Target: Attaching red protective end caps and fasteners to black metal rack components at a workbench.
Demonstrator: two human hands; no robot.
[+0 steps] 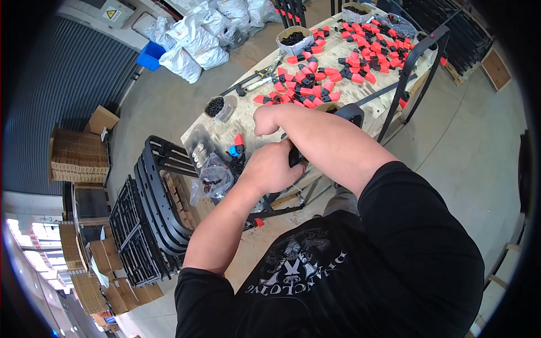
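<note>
Here, a gray ribbed shutter [39, 112] is far left, then black metal frames [155, 208] stand beside a wooden table [230, 134] with red-and-black plastic pieces [307, 87] on top. The right hand [266, 120] has its fingers hidden; I can't tell how open it is or what it holds. The left hand [270, 167] curls around 1 black part [294, 155] near the table's close edge, mostly covered.

Bare hands [273, 167]: two
Red-and-black pieces [332, 72]: dozens
Tubs of black parts [227, 111]: three plainly visible
Worktable [194, 132]: one
Blue bin [148, 56]: one
Warning sign [111, 13]: one
</note>
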